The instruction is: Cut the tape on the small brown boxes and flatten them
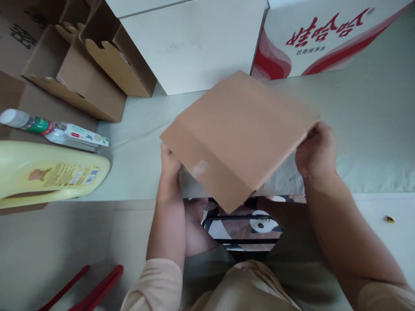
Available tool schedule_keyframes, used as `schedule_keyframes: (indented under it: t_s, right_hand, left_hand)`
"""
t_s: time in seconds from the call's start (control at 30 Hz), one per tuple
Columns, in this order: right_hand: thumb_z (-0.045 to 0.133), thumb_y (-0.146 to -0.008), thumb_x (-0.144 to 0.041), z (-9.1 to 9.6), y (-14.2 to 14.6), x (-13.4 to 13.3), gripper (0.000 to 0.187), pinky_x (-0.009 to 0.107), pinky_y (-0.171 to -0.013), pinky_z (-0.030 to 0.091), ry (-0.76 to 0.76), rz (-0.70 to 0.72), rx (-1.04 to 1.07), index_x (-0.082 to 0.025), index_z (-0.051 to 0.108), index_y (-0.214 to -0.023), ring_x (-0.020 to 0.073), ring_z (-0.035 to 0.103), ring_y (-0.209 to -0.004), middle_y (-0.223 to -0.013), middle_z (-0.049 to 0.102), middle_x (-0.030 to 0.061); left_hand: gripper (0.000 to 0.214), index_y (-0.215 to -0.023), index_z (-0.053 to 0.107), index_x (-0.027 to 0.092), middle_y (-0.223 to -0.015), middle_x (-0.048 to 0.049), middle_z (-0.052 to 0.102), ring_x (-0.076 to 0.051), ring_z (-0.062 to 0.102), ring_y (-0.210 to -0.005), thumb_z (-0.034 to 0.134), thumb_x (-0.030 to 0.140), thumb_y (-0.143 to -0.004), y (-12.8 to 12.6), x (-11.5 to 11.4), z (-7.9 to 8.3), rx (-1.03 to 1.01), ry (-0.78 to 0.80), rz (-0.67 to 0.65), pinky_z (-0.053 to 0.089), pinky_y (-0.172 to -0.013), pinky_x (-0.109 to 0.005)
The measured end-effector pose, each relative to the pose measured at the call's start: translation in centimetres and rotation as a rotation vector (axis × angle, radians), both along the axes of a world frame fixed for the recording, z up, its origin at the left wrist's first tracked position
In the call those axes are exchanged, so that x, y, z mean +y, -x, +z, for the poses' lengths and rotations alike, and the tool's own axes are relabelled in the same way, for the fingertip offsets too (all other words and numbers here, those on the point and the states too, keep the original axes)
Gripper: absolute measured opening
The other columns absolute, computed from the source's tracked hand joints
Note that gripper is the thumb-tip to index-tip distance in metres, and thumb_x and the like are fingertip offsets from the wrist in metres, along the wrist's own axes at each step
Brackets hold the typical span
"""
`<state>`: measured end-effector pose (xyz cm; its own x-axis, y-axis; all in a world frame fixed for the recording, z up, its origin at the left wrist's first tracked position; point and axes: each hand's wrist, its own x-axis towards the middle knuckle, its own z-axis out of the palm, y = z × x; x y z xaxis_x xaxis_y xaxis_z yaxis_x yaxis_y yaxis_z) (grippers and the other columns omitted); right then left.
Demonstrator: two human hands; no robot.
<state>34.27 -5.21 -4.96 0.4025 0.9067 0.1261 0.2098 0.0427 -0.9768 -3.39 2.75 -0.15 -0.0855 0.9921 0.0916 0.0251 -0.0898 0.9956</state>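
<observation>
A flat piece of brown cardboard (243,125), creased along its near left side, is held up at a slant over the pale cloth surface. My left hand (170,160) grips its left corner from below, the fingers partly hidden under the board. At the right corner my right hand (316,149) is closed on the edge, a little blurred. Whether the cardboard is a folded box or a single sheet I cannot tell.
Open brown cardboard boxes (87,73) stand at the back left. A white box (197,47) and a red-and-white printed carton (311,43) stand behind. At left lie a clear bottle (61,131) and a yellow jug (55,168). Red handles (97,289) show below.
</observation>
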Motion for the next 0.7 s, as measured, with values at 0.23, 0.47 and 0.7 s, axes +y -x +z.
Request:
schedule_keyframes:
  t_s: [0.23, 0.47, 0.7]
  right_hand:
    - [0.057, -0.085, -0.075, 3.1, 4.4, -0.6, 0.061, 0.042, -0.074, 0.060, 0.109, 0.069, 0.262, -0.036, 0.052, -0.132, 0.0293, 0.072, -0.109, -0.133, 0.068, 0.0072]
    - [0.079, -0.074, -0.045, 3.4, 4.5, -0.4, 0.060, 0.046, -0.076, 0.064, 0.177, 0.008, 0.339, -0.037, 0.054, -0.128, 0.0298, 0.075, -0.100, -0.125, 0.074, 0.0042]
    - [0.080, -0.074, -0.043, 2.6, 5.4, -0.6, 0.057, 0.048, -0.086, 0.065, 0.201, 0.169, 0.340, -0.030, 0.058, -0.125, 0.0281, 0.076, -0.105, -0.121, 0.077, 0.0046]
  left_hand:
    - [0.034, -0.095, 0.083, 0.026, -0.110, -0.0061, 0.077, -0.024, 0.071, -0.115, 0.086, 0.052, -0.073, 0.2, 1.0, -2.0, 0.084, -0.186, -0.046, 0.057, -0.107, -0.041]
    - [0.052, -0.098, 0.083, 0.027, -0.129, -0.0096, 0.065, -0.024, 0.067, -0.114, 0.091, 0.063, -0.062, 1.0, -0.3, -0.4, -0.043, 0.054, -0.493, 0.059, -0.083, -0.028]
    - [0.064, -0.112, 0.064, 0.032, -0.107, -0.0012, 0.056, -0.012, 0.058, -0.080, 0.093, 0.062, -0.064, 1.1, -0.4, -0.7, 0.058, 0.117, -0.245, 0.050, -0.068, -0.024]
